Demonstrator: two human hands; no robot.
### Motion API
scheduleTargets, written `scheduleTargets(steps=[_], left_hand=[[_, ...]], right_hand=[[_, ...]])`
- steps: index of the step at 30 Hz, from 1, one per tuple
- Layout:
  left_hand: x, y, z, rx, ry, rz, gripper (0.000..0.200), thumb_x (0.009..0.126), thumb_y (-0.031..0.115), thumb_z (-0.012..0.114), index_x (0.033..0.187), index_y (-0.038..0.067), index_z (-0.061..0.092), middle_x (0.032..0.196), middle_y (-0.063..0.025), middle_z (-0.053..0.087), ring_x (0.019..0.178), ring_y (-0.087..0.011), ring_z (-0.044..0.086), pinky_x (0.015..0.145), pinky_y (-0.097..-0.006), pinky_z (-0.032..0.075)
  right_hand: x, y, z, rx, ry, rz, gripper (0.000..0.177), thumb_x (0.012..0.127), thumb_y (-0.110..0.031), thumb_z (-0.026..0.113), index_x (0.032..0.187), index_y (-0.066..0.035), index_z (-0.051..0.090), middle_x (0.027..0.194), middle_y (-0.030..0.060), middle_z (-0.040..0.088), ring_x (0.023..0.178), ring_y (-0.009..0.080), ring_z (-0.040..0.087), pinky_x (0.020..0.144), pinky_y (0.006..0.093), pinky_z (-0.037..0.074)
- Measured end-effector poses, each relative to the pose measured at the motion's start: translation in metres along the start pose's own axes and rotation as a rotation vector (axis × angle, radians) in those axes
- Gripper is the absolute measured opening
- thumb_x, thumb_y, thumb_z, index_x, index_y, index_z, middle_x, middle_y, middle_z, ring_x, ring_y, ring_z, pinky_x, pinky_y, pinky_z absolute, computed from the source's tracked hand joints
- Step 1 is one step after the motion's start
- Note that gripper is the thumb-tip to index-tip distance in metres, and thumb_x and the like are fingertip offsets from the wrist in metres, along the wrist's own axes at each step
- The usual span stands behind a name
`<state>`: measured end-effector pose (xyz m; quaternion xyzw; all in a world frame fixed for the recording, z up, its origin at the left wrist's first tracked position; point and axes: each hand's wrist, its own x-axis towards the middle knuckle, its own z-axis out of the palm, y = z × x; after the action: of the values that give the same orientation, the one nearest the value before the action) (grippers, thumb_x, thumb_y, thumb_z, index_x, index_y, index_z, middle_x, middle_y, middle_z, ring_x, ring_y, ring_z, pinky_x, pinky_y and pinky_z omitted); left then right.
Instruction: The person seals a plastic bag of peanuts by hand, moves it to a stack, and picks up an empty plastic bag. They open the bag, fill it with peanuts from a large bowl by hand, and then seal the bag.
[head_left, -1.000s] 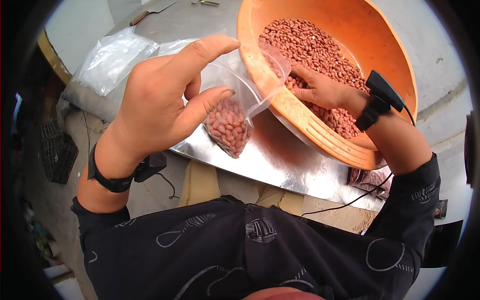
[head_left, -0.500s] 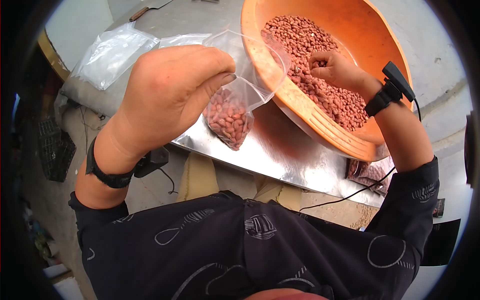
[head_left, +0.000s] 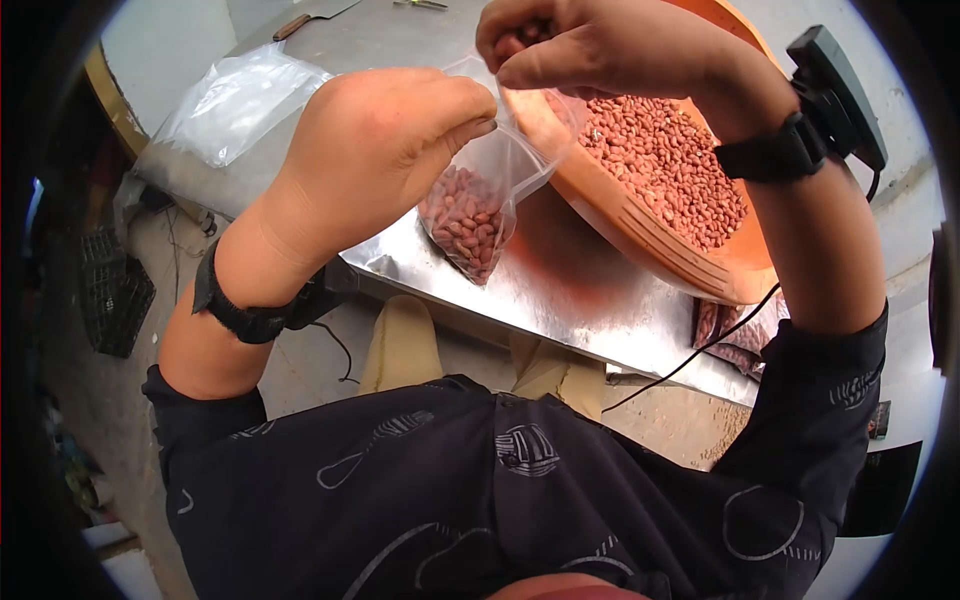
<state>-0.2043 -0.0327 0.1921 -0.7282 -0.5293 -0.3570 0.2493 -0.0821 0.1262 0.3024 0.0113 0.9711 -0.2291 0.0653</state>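
Observation:
My left hand [head_left: 375, 150] pinches the top of a small clear plastic bag [head_left: 480, 195] partly filled with red-brown peanuts, holding it above the shiny metal table [head_left: 560, 300]. My right hand [head_left: 590, 45] is closed around a handful of peanuts directly over the bag's open mouth. Behind it, a large orange bowl [head_left: 650, 240] tilts toward me with a heap of peanuts [head_left: 670, 160] inside. Both wrists wear black straps with small devices.
A stack of empty clear bags [head_left: 235, 105] lies at the table's far left, with a knife [head_left: 310, 18] beyond it. A filled peanut bag [head_left: 735, 335] sits under the bowl's near edge. A black crate [head_left: 105, 290] stands on the floor at left.
My right hand has risen out of the bowl with peanuts and moved left to the bag's mouth. My left hand has kept the bag steady and closed its fingers on the top.

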Motion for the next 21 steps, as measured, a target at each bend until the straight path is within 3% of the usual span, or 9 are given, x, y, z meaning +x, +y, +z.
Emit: scheduleTargets(steps=[2,4,6,9,13,15,17,18,21], left_hand=[[0.001,-0.001,0.002,0.029,0.009,-0.008,0.010,0.081,0.003,0.068,0.091,0.002,0.065,0.081,-0.0120,0.066,0.069,-0.0290,0.062,0.061,-0.0332,0.049],[0.000,-0.001,0.003,0.051,0.008,-0.018,0.011,0.081,0.003,0.068,0.092,0.002,0.065,0.081,-0.0123,0.066,0.070,-0.0293,0.062,0.062,-0.0330,0.049],[-0.001,-0.001,0.004,0.068,0.004,-0.027,0.012,0.081,0.003,0.068,0.093,0.002,0.065,0.082,-0.0124,0.066,0.071,-0.0293,0.063,0.062,-0.0326,0.050],[0.000,0.000,0.004,0.054,0.014,-0.007,0.013,0.081,0.004,0.069,0.093,0.002,0.066,0.082,-0.0125,0.066,0.071,-0.0291,0.063,0.063,-0.0317,0.050],[-0.001,-0.001,0.005,0.049,0.035,-0.007,0.012,0.082,0.004,0.069,0.093,0.002,0.067,0.083,-0.0120,0.067,0.071,-0.0286,0.063,0.063,-0.0313,0.050],[-0.001,-0.001,0.006,0.036,0.049,-0.002,0.011,0.082,0.003,0.068,0.093,0.002,0.067,0.084,-0.0119,0.068,0.071,-0.0282,0.064,0.063,-0.0313,0.050],[-0.003,-0.002,0.008,0.023,0.078,0.038,0.013,0.082,0.003,0.069,0.096,0.002,0.068,0.077,-0.0092,0.065,0.066,-0.0235,0.061,0.061,-0.0288,0.049],[-0.005,-0.004,0.008,0.018,0.097,0.060,0.015,0.082,0.003,0.069,0.097,0.003,0.068,0.074,-0.0079,0.064,0.063,-0.0212,0.060,0.060,-0.0275,0.048],[-0.017,0.002,0.005,-0.081,0.099,-0.166,0.027,0.084,0.006,0.070,0.111,0.003,0.065,0.072,-0.0019,0.058,0.062,-0.0133,0.053,0.061,-0.0231,0.044]], right_hand=[[0.013,0.001,0.005,-0.270,-0.104,-0.088,0.016,0.089,-0.017,0.061,0.090,-0.001,0.064,0.070,0.0039,0.060,0.064,0.0134,0.051,0.058,0.0287,0.044],[0.024,0.003,0.019,-0.267,-0.149,-0.134,0.018,0.088,-0.017,0.062,0.094,0.000,0.064,0.075,0.0079,0.065,0.069,0.0155,0.057,0.062,0.0292,0.047],[0.017,-0.025,0.016,-0.249,-0.175,0.155,0.023,0.087,-0.018,0.063,0.101,0.000,0.064,0.081,0.0105,0.068,0.077,0.0186,0.062,0.069,0.0301,0.050],[0.011,-0.038,0.016,-0.263,-0.177,0.281,0.030,0.085,-0.017,0.064,0.109,0.001,0.063,0.089,0.0137,0.069,0.085,0.0221,0.066,0.075,0.0310,0.052],[-0.004,-0.006,0.017,-0.473,0.019,-0.180,0.036,0.085,-0.016,0.066,0.116,0.001,0.062,0.103,0.0157,0.068,0.083,0.0209,0.067,0.070,0.0304,0.054],[-0.008,-0.007,0.016,-0.372,0.089,-0.102,0.034,0.086,-0.016,0.066,0.115,0.002,0.062,0.102,0.0142,0.068,0.082,0.0189,0.067,0.069,0.0293,0.055],[-0.008,-0.015,0.008,-0.084,0.088,0.204,0.031,0.088,-0.016,0.066,0.112,0.003,0.063,0.097,0.0112,0.069,0.080,0.0168,0.066,0.069,0.0281,0.054],[-0.009,0.000,0.005,0.008,0.129,0.170,0.028,0.089,-0.016,0.065,0.110,0.003,0.063,0.094,0.0095,0.068,0.078,0.0155,0.065,0.068,0.0273,0.054],[-0.019,0.054,-0.003,0.208,0.282,0.133,0.019,0.093,-0.015,0.062,0.101,0.002,0.066,0.080,0.0031,0.065,0.070,0.0103,0.061,0.064,0.0248,0.052]])
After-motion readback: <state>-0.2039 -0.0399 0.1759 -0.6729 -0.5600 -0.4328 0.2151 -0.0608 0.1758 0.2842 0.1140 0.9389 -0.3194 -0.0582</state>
